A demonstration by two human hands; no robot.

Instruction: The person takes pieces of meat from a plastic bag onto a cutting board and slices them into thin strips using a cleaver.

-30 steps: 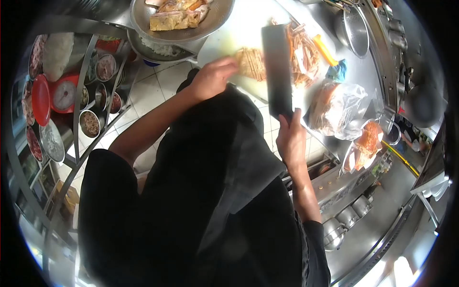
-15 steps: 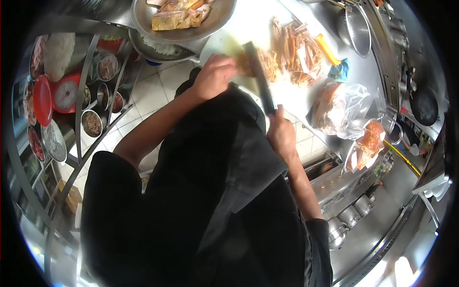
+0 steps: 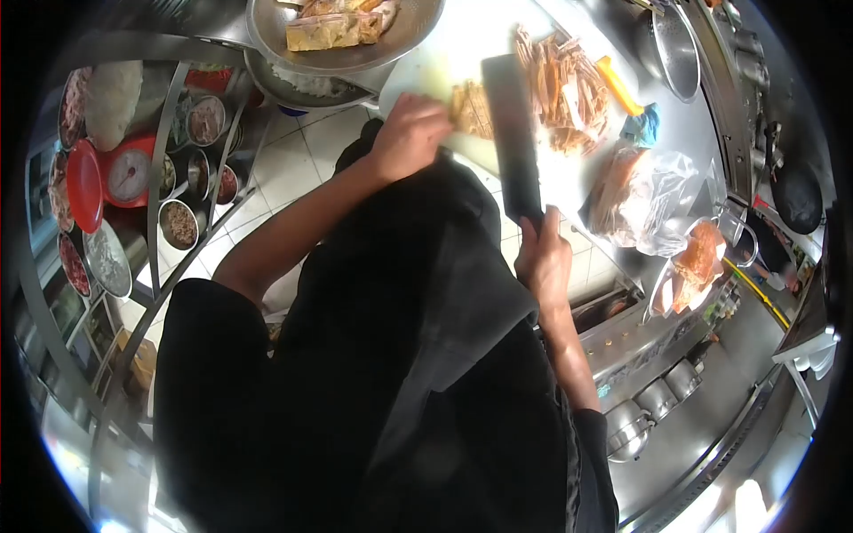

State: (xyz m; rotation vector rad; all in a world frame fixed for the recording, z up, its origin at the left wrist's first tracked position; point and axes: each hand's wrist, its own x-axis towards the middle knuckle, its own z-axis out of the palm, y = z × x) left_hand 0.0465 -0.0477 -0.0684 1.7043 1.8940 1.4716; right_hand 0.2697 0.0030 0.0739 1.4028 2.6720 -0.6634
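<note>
My right hand point(image 3: 544, 262) is wrapped round the handle of a cleaver point(image 3: 510, 102). Its broad dark blade is tilted flat over the white cutting board point(image 3: 484, 35), between two lots of meat. On the blade's left lies a piece of sliced cooked meat point(image 3: 473, 110). My left hand point(image 3: 410, 135) is closed, with curled fingers against the near left end of that meat; the fingertips are partly hidden. To the right of the blade is a pile of meat strips point(image 3: 564, 89).
A steel bowl point(image 3: 418, 37) with large meat pieces stands beyond my left hand. Right of the strips lie a yellow-orange object point(image 3: 617, 86), blue plastic point(image 3: 641, 126) and a bag of meat point(image 3: 635, 200). A red scale point(image 3: 124, 173) and several food bowls are at left.
The cleaver has moved right, away from my left hand, and its blade now shows its broad side. My left hand stays closed by the meat. The whole view has shifted slightly.
</note>
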